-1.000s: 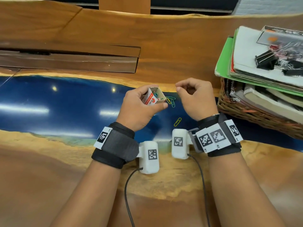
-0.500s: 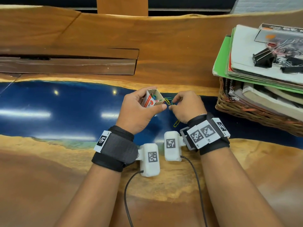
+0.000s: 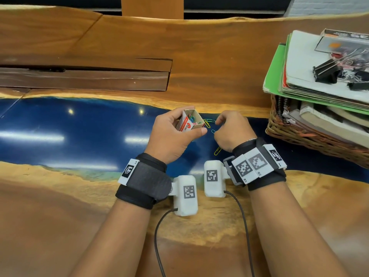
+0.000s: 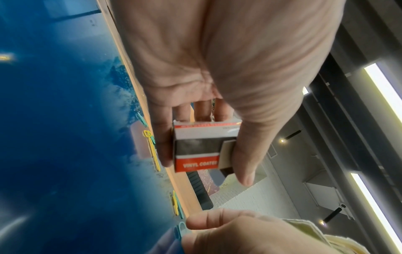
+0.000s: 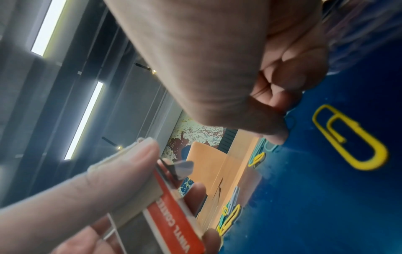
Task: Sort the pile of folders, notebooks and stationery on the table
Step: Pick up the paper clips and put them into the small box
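Above glossy blue resin: cardboard clip box (image 3: 190,122) in L hand (image 3: 171,136).

Wooden surface (image 3: 199,56) with a glossy blue strip, loose coloured paper clips (image 3: 207,122) on the blue, yellow clip (image 3: 217,151) nearer, wicker basket (image 3: 299,136) at right

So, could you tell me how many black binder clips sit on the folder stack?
3, I think: one large binder clip on the white folder, two smaller ones right of it at the frame's edge. Others may be cut off.
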The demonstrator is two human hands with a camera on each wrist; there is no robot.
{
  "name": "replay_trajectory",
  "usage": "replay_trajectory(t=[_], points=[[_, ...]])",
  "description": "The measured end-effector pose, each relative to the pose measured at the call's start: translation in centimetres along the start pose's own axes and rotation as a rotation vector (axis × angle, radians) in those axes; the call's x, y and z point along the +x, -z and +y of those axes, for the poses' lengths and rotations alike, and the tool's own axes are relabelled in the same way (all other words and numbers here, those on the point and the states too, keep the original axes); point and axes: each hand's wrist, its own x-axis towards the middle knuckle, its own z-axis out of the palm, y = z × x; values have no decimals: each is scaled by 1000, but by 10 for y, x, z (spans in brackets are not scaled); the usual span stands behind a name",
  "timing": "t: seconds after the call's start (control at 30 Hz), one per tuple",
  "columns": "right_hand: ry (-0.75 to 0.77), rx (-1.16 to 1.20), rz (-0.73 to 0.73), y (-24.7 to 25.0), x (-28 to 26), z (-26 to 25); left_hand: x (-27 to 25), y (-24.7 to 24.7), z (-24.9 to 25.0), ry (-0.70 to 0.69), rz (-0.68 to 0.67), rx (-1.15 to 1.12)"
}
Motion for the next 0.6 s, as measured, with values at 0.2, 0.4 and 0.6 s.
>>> replay_trajectory(t=[0.2, 0.4, 0.6], points=[[47, 26, 22, -1, 0, 1, 0, 1, -1, 9, -2, 1], [307, 610, 270, 18, -11, -24, 0, 2, 2, 7, 7, 8], [397, 688, 274, 5, -17, -35, -1, 5, 7, -60, -21, 47]])
